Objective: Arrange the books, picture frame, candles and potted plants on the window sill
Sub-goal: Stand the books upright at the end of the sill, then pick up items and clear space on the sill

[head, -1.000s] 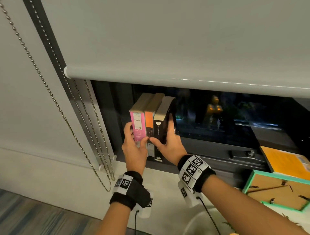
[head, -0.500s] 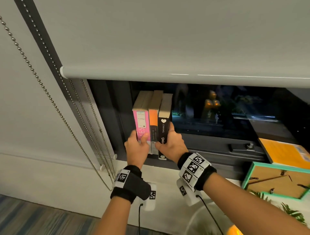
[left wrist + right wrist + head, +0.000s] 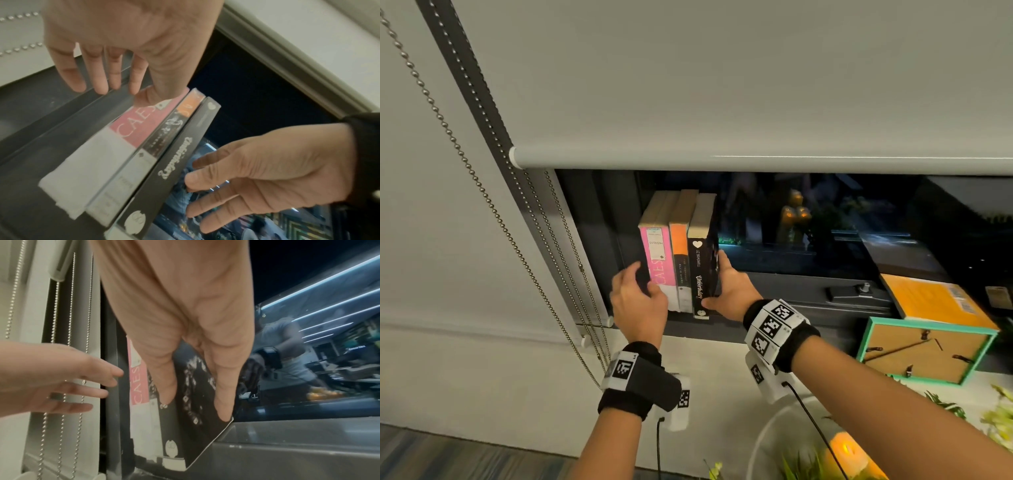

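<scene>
Three books stand upright, spines out, against the dark window: pink [image 3: 659, 260], orange [image 3: 679, 260], black [image 3: 700, 274]. My left hand [image 3: 638, 298] hovers at the pink book's left side with loose, spread fingers [image 3: 98, 71]; only the thumb touches the pink spine [image 3: 141, 125]. My right hand [image 3: 726, 287] lies flat against the black book's outer cover [image 3: 197, 418], fingers straight, thumb by the spine's foot. To the right, a teal picture frame [image 3: 924, 353] shows its brown back. A glowing candle [image 3: 846, 452] and plant leaves [image 3: 1000, 421] sit at the bottom right.
A lowered roller blind [image 3: 722, 85] hangs just above the books, and its bead chains [image 3: 482, 192] dangle to their left. An orange book [image 3: 935, 301] lies flat behind the frame. A window handle [image 3: 849, 291] juts out on the frame's lower rail.
The three books went from leaning to standing straight. My left hand let go of the pink book and slid to its left side, fingers loosened. My right hand stays on the black book.
</scene>
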`<act>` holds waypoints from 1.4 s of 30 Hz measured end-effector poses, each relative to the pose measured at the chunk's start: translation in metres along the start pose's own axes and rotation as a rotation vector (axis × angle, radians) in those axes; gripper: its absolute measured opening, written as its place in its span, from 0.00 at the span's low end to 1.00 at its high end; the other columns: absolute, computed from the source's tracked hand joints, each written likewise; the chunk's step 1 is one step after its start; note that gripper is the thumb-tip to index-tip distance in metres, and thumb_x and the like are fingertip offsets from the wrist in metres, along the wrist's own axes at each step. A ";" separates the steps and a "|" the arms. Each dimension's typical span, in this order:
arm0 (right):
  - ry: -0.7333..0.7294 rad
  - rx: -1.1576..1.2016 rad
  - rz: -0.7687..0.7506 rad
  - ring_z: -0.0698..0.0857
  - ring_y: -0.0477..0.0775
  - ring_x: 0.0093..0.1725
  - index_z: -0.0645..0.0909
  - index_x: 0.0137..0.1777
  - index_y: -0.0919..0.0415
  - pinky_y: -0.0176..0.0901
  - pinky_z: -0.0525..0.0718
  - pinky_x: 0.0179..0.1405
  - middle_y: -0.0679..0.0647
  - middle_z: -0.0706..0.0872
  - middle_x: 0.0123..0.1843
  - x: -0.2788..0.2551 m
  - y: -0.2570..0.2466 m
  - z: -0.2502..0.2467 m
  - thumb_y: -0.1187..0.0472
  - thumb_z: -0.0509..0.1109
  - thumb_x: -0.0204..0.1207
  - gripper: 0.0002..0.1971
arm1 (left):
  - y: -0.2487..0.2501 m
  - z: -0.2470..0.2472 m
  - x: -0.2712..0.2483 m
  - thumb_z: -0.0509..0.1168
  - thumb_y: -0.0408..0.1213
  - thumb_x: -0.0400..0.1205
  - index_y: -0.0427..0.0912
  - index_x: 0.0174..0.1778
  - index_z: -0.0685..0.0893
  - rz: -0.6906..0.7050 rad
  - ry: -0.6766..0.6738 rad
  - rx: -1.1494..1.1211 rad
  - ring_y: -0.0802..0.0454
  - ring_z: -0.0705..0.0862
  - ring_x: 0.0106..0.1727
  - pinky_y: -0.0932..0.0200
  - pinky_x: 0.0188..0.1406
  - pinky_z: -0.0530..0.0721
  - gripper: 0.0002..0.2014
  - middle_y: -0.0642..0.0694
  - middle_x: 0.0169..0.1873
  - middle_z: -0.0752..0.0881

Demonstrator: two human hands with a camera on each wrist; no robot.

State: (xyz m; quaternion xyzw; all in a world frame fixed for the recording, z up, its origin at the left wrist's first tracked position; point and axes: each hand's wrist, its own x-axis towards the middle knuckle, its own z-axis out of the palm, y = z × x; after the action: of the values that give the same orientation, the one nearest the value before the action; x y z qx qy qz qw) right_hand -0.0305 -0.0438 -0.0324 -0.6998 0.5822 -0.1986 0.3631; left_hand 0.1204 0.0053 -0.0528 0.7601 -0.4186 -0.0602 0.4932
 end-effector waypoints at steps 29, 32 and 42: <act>0.241 -0.403 0.488 0.70 0.68 0.73 0.68 0.73 0.53 0.66 0.72 0.70 0.59 0.68 0.73 -0.078 0.196 -0.190 0.46 0.73 0.73 0.31 | 0.183 0.121 -0.146 0.63 0.34 0.77 0.47 0.51 0.85 0.580 -0.818 0.301 0.46 0.85 0.51 0.49 0.55 0.85 0.09 0.47 0.50 0.85; 0.276 -0.461 0.500 0.70 0.66 0.73 0.66 0.74 0.52 0.66 0.72 0.67 0.58 0.68 0.74 -0.070 0.207 -0.187 0.44 0.72 0.74 0.31 | 0.191 0.143 -0.160 0.65 0.38 0.79 0.48 0.57 0.84 0.624 -0.877 0.350 0.45 0.84 0.57 0.48 0.58 0.83 0.11 0.47 0.57 0.83; 0.194 -0.521 0.499 0.66 0.67 0.77 0.54 0.82 0.52 0.69 0.73 0.67 0.57 0.61 0.81 -0.047 0.215 -0.202 0.52 0.78 0.70 0.45 | 0.163 0.162 -0.143 0.66 0.43 0.80 0.47 0.66 0.80 0.540 -0.843 0.472 0.45 0.80 0.65 0.48 0.64 0.79 0.18 0.46 0.64 0.80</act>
State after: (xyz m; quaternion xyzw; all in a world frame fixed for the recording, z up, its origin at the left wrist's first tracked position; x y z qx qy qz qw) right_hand -0.3279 -0.0670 -0.0514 -0.5833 0.7976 -0.0148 0.1532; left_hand -0.1469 -0.0347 -0.0504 0.6256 -0.7622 -0.1352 0.0970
